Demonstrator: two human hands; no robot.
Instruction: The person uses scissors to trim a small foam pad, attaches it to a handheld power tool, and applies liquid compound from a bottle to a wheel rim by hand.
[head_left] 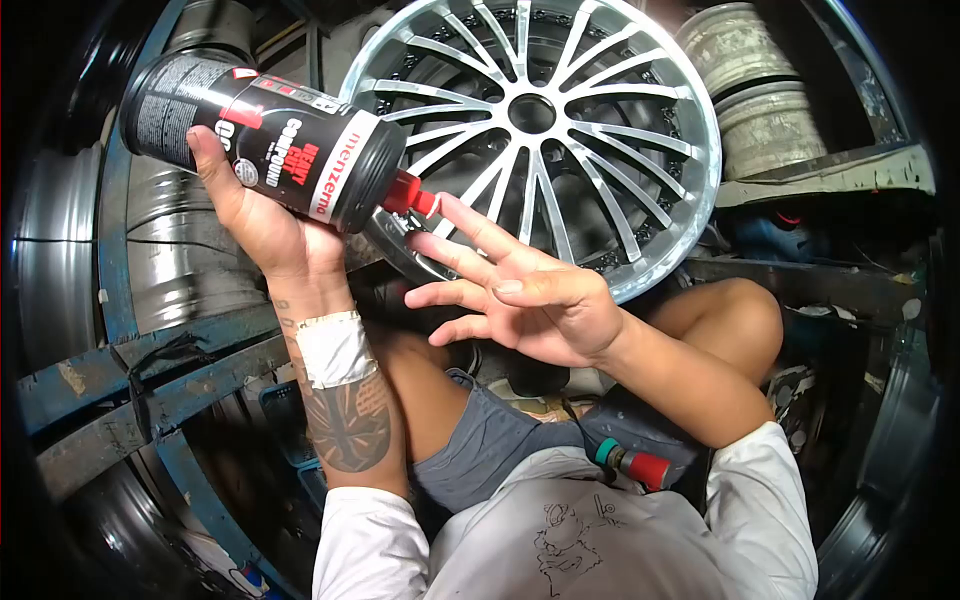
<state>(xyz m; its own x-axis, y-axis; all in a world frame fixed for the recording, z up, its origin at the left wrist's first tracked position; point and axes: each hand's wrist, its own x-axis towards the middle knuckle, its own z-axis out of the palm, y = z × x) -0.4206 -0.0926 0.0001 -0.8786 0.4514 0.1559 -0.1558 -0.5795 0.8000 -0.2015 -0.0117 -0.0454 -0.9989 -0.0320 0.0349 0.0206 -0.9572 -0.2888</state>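
Note:
My left hand [275, 220] is wrapped round a black bottle of polishing compound [265, 140], labelled "menzerna heavy cut compound". The bottle lies tipped on its side, its red nozzle [410, 194] pointing right and slightly down. Fingers spread and palm turned up, my right hand [520, 290] has its index fingertip right at the nozzle's tip. Behind both hands stands a multi-spoke alloy wheel [535, 160] with a shiny rim and a round centre hole. The bottle's cap end overlaps the wheel's left edge in this view.
Blue metal rack bars [70, 370] run along the left, with shiny wheel barrels [180, 250] between them. More dull rims [750, 90] are stacked at the upper right beside a shelf edge [840, 178]. A red and green cylindrical tool [640, 468] rests by my lap.

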